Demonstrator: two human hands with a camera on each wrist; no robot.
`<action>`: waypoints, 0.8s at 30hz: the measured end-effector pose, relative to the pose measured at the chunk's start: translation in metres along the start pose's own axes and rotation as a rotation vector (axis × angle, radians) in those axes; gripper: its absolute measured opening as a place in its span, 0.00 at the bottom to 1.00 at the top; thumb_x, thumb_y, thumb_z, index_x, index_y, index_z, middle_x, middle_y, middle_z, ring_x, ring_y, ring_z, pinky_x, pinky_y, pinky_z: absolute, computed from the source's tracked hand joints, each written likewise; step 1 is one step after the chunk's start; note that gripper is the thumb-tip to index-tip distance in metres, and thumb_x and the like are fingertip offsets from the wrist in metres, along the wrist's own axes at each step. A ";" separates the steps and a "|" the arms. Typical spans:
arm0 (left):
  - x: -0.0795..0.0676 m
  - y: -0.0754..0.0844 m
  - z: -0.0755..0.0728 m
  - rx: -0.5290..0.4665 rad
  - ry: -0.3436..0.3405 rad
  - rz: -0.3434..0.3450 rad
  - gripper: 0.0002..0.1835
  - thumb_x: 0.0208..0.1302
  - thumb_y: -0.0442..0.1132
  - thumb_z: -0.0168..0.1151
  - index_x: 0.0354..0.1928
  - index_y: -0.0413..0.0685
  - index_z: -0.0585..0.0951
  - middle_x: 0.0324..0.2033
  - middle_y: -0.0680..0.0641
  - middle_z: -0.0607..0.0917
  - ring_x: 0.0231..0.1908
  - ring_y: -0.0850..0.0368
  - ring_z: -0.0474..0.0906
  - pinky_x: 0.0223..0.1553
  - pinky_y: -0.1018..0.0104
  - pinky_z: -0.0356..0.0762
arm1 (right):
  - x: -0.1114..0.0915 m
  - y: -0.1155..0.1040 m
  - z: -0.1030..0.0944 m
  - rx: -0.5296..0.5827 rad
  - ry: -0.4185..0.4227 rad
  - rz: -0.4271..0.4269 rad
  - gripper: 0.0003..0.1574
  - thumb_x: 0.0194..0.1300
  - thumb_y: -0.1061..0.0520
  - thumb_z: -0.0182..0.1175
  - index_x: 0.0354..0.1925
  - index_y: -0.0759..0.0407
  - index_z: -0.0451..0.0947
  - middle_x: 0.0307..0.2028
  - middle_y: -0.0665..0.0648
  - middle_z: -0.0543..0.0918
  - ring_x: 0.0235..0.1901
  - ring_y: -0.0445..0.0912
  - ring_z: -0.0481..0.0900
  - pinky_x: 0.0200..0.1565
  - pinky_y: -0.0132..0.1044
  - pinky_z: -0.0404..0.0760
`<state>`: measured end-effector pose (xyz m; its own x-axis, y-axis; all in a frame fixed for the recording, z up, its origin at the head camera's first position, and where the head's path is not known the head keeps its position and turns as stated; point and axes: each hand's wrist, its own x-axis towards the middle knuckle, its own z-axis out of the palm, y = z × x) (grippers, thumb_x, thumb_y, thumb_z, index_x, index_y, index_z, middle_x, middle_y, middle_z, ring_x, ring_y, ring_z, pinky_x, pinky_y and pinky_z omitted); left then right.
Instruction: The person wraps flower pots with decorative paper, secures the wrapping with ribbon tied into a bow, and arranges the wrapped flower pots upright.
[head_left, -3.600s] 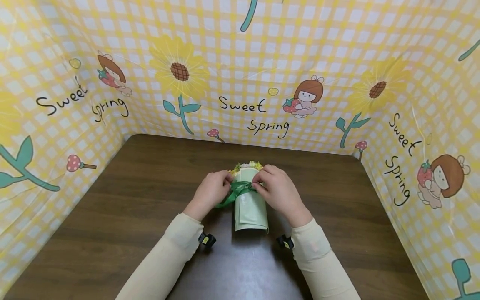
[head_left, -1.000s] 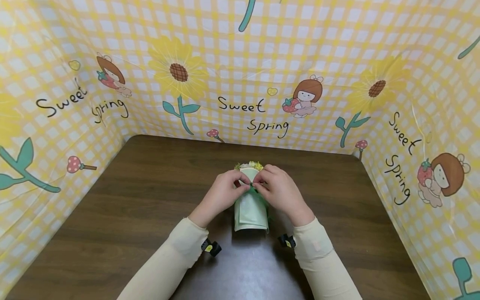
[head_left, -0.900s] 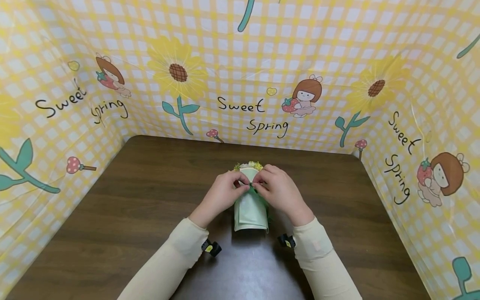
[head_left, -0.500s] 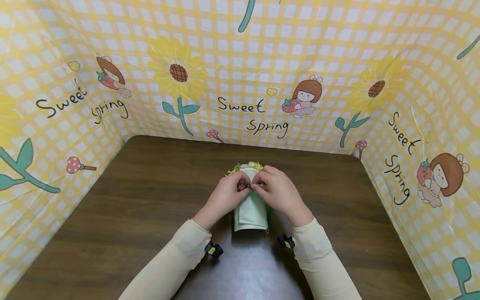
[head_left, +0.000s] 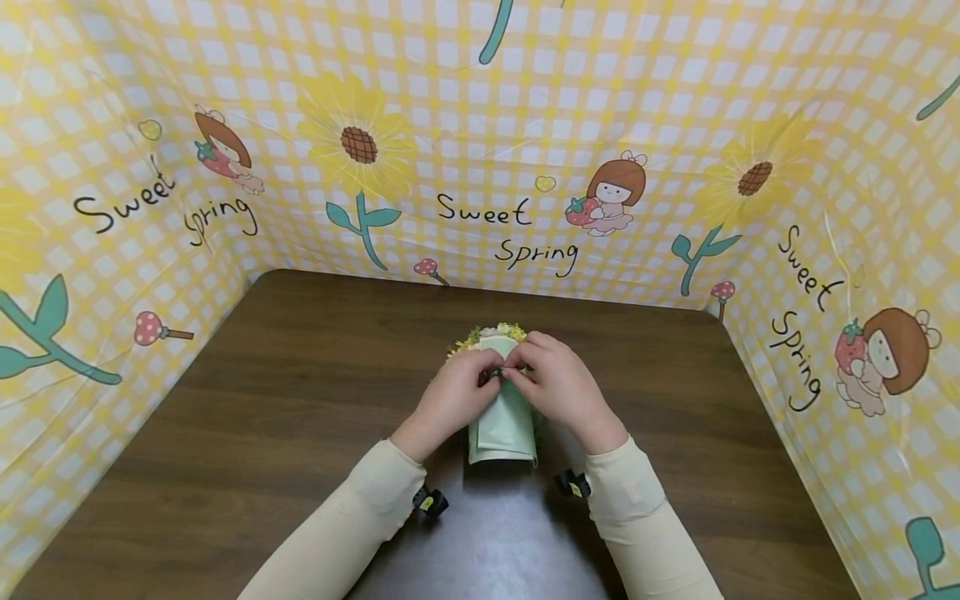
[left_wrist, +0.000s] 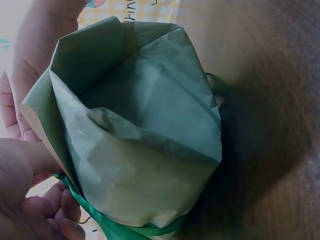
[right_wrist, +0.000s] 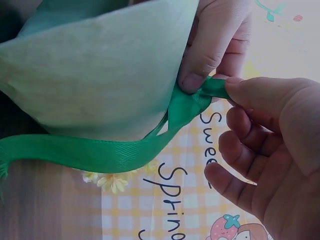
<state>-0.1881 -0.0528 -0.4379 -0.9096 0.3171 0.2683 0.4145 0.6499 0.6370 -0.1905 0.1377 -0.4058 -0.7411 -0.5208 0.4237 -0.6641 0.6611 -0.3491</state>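
Observation:
A bouquet wrapped in pale green paper [head_left: 504,429] lies on the table, its yellow and white flowers [head_left: 498,331] at the far end. Around the wrap runs a green satin ribbon [right_wrist: 115,155], knotted or twisted at the top. My right hand [head_left: 558,379] pinches a short ribbon end between thumb and forefinger, its other fingers loosely bent. Close against it, my left hand [head_left: 459,390] pinches the ribbon at the knot, thumb tip on it in the right wrist view. The left wrist view looks into the open paper end [left_wrist: 150,95]. From the head, both hands mostly hide the ribbon.
The dark brown wooden table [head_left: 300,400] reaches out on all sides of the bouquet. A yellow checked cloth [head_left: 480,125] with printed flowers and lettering stands behind and at both sides. A black wrist camera [head_left: 431,502] sits at the left cuff, another at the right.
Earlier my hands were apart, with ribbon loops showing between them; now they meet at the knot. Over the last second my left fingers have curled in further, while my right hand barely moved.

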 end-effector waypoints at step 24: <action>-0.001 0.003 -0.004 0.008 -0.079 0.060 0.11 0.74 0.35 0.56 0.31 0.56 0.77 0.21 0.53 0.72 0.23 0.60 0.68 0.27 0.68 0.66 | -0.001 -0.001 -0.001 0.012 -0.025 0.017 0.03 0.67 0.55 0.70 0.36 0.50 0.85 0.35 0.45 0.78 0.33 0.39 0.75 0.38 0.36 0.79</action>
<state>-0.1861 -0.0540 -0.4334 -0.8783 0.4090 0.2475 0.4685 0.6333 0.6160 -0.1888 0.1377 -0.4050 -0.7544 -0.5227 0.3970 -0.6524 0.6635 -0.3662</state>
